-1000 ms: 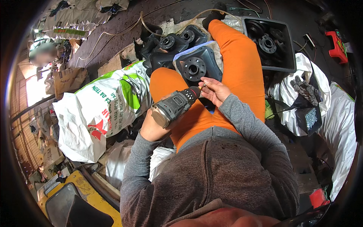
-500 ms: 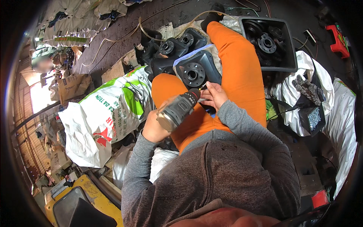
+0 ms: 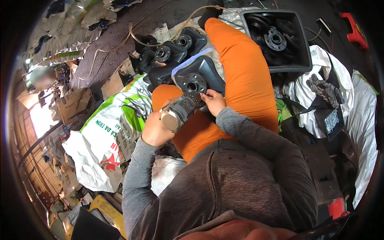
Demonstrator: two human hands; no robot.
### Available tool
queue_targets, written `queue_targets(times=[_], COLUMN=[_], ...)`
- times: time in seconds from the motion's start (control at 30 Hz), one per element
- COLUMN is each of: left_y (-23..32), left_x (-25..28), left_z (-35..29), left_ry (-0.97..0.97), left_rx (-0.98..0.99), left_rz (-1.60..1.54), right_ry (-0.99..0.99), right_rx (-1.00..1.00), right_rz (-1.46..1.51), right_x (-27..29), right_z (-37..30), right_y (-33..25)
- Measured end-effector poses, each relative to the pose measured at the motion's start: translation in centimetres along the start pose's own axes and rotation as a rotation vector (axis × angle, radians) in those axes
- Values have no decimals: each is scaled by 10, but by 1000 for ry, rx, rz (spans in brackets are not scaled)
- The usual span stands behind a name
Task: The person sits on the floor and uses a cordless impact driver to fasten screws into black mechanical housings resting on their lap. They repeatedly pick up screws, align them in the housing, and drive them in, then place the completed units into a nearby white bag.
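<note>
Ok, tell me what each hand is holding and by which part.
The left hand grips the power drill by its handle. The right hand rests at the drill's tip against the black plastic base, steadying it.

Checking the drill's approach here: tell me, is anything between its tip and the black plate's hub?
Nothing visible does. The drill in the left hand points straight at the black plate; the right hand rests beside the tip, not across it.

The power drill (image 3: 179,113) gripped in the left hand (image 3: 155,131) has a matt grey plastic body; at its tip, the black seat plate (image 3: 199,76) is matt moulded plastic with a dull metal hub.
</note>
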State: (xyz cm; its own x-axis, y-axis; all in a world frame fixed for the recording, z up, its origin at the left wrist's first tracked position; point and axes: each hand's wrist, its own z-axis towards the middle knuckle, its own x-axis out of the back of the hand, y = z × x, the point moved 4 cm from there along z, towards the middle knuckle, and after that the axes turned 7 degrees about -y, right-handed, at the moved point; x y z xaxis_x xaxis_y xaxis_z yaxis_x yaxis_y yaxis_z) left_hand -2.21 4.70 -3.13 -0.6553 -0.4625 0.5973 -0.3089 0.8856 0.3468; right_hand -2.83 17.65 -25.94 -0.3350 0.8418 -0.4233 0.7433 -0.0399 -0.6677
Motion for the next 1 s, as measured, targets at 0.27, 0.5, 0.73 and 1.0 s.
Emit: queue_targets(times=[0.27,0.5,0.73,1.0], left_y=[15,5,-9,19], left_x=[7,-4,-9,-31], left_z=[13,22,18,-39], left_ry=[19,94,14,231], left_rx=[1,-138,19,-264], left_rz=[-71,-30,-136,-276], right_ry=[93,81,44,101], right_rx=[74,97,61,139], right_rz=[-184,-186,-156,-74], right_x=[0,4,9,31], right_z=[1,-2,7,34], right_y=[4,9,16,7])
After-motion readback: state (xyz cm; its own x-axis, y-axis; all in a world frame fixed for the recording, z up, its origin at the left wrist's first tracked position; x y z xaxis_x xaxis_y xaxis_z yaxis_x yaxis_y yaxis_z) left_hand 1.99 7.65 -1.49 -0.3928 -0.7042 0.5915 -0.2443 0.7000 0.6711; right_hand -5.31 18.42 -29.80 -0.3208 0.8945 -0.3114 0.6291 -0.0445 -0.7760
